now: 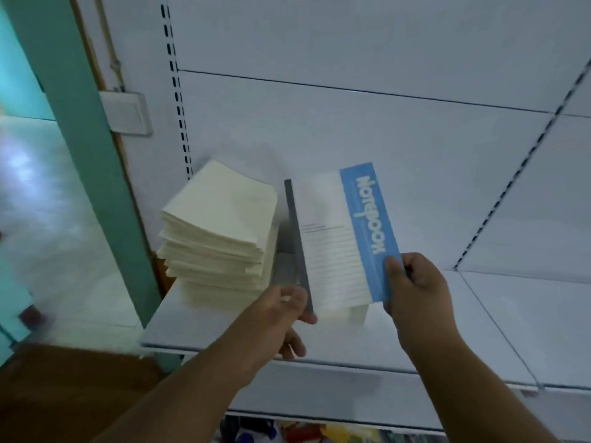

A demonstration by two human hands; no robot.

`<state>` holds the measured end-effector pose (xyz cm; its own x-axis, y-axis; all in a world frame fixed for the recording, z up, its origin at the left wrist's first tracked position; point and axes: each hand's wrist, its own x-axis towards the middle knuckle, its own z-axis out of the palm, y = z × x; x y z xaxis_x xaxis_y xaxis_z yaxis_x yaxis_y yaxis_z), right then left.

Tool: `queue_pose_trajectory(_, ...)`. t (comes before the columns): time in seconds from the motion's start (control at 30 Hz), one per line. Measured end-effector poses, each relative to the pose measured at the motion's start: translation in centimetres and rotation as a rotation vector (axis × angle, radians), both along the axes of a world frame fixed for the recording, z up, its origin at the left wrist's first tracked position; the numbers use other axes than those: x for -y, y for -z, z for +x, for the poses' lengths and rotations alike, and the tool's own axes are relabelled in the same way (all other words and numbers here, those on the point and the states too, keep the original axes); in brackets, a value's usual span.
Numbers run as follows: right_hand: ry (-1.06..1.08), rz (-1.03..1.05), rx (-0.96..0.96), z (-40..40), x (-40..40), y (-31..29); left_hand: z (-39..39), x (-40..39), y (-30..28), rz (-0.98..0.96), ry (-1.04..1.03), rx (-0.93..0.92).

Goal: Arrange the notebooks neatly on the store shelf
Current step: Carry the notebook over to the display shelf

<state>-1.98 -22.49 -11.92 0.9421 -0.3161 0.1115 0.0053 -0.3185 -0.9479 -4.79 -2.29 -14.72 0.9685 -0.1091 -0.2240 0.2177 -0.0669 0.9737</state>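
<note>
Nearest the camera, two bare forearms reach over the front edge of a white shelf (479,318). Below that edge, bright packaging shows on a lower level, too blurred to name.

On the shelf, the left hand (284,311) curls round the near corner of a notebook (339,238) along its grey spine, thumb on top and fingers beneath. The right hand (412,282) pinches the notebook's other near corner, thumb pressed on the blue band that bears the word "Notebook" printed sideways. Both hands are thus clamped on the same notebook, which is tilted with its far end raised, its lined white cover facing up. Its near edge sits over a low white stack (351,313) lying on the shelf; whether the two touch I cannot tell.

Just left of the notebook stands a tall pile (220,231) of cream booklets, loosely fanned, at the shelf's left end. Its right side is close beside the notebook's grey spine.

Beyond the notebook rises the shelf's white back panel (351,123), with slotted uprights running up at left and right. Left of the pile, a teal post (80,123) stands beside a white wall box (128,113).
</note>
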Motion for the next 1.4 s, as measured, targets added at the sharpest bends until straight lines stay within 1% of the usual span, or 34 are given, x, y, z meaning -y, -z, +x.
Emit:
queue_pose_trajectory(0.07, -0.11, 0.108, -0.073, -0.5, -0.9, 0.6, 0.9, 0.7, 0.2, -0.117, -0.083, 0.039)
queue_pose_trajectory(0.1, -0.1, 0.147, -0.101, -0.1, -1.1, 0.9, 1.2, 0.8, 0.4, -0.124, -0.159, 0.065)
queue_pose_trajectory(0.13, -0.03, 0.142, -0.112, 0.8, -0.9, 1.3, 1.5, 0.7, 0.7, -0.107, -0.223, 0.087)
queue_pose_trajectory(0.17, 0.057, 0.053, -0.122, 2.0, -0.6, 1.6, 1.7, 0.6, 1.0, -0.091, -0.255, 0.097)
queue_pose_trajectory(0.2, 0.117, -0.106, -0.145, 3.5, -0.1, 1.9, 1.6, 0.5, 1.2, -0.089, -0.266, 0.097)
queue_pose_trajectory(0.27, 0.102, -0.435, -0.273, 6.4, 0.7, 2.7, 1.5, 0.0, 1.3, -0.068, -0.274, 0.093)
queue_pose_trajectory(0.3, 0.055, -0.539, -0.358, 7.7, 0.8, 3.3, 1.4, -0.2, 1.3, -0.045, -0.273, 0.093)
queue_pose_trajectory(0.37, -0.017, -0.621, -0.478, 9.4, 1.0, 4.7, 1.2, -0.7, 1.4, -0.023, -0.268, 0.099)
queue_pose_trajectory(0.4, -0.021, -0.631, -0.491, 9.6, 1.1, 5.2, 1.3, -1.0, 1.5, -0.012, -0.268, 0.098)
queue_pose_trajectory(0.47, 0.02, -0.645, -0.451, 9.4, 1.4, 5.5, 1.2, -1.5, 1.3, 0.0, -0.265, 0.099)
queue_pose_trajectory(0.53, 0.087, -0.704, -0.369, 8.4, 1.5, 4.5, 1.2, -1.7, 1.7, 0.009, -0.255, 0.101)
queue_pose_trajectory(0.57, 0.119, -0.689, -0.303, 7.8, 1.5, 3.8, 1.3, -1.7, 2.0, 0.005, -0.255, 0.1)
queue_pose_trajectory(0.6, 0.138, -0.607, -0.232, 6.9, 1.4, 3.3, 1.2, -1.6, 2.1, -0.007, -0.249, 0.098)
queue_pose_trajectory(0.63, 0.139, -0.452, -0.16, 6.0, 1.2, 2.8, 1.2, -1.4, 2.1, -0.017, -0.232, 0.104)
queue_pose_trajectory(0.67, 0.114, -0.249, -0.116, 4.7, 0.9, 2.3, 1.3, -1.0, 2.1, -0.02, -0.208, 0.12)
queue_pose_trajectory(0.73, -0.007, 0.166, -0.118, 1.9, 0.4, 1.2, 1.8, 0.1, 2.6, -0.015, -0.18, 0.15)
queue_pose_trajectory(0.77, -0.063, 0.281, -0.126, 0.4, 0.6, 1.0, 1.9, 0.9, 2.7, -0.008, -0.168, 0.145)
queue_pose_trajectory(0.8, -0.106, 0.319, -0.131, -1.0, 1.0, 0.9, 1.9, 1.9, 2.5, 0.005, -0.153, 0.142)
queue_pose_trajectory(0.87, -0.14, 0.335, -0.143, -3.3, 2.4, 0.0, 2.0, 4.2, 2.1, -0.008, -0.12, 0.155)
queue_pose_trajectory(0.97, -0.07, 0.338, -0.171, -3.7, 7.1, -1.4, 2.2, 8.9, 1.4, -0.028, -0.048, 0.19)
queue_pose_trajectory(1.03, -0.002, 0.276, -0.134, -3.3, 11.6, -2.4, 2.0, 12.7, 1.0, -0.01, 0.048, 0.213)
queue_pose_trajectory(1.1, 0.121, 0.217, -0.072, -3.2, 16.3, -3.3, 1.2, 17.2, 0.5, -0.011, 0.176, 0.22)
queue_pose_trajectory(1.17, 0.236, 0.175, -0.057, -3.3, 21.1, -3.7, 0.3, 22.1, 0.1, -0.029, 0.255, 0.214)
queue_pose_trajectory(1.3, 0.401, -0.048, -0.113, -5.3, 31.2, -3.8, -0.6, 33.0, -0.2, -0.059, 0.34, 0.21)
queue_pose_trajectory(1.33, 0.431, -0.084, -0.124, -6.0, 34.0, -3.8, -0.8, 35.8, -0.3, -0.064, 0.364, 0.202)
queue_pose_trajectory(1.4, 0.484, -0.093, -0.14, -7.3, 39.3, -3.7, -1.7, 41.1, -0.6, -0.069, 0.413, 0.196)
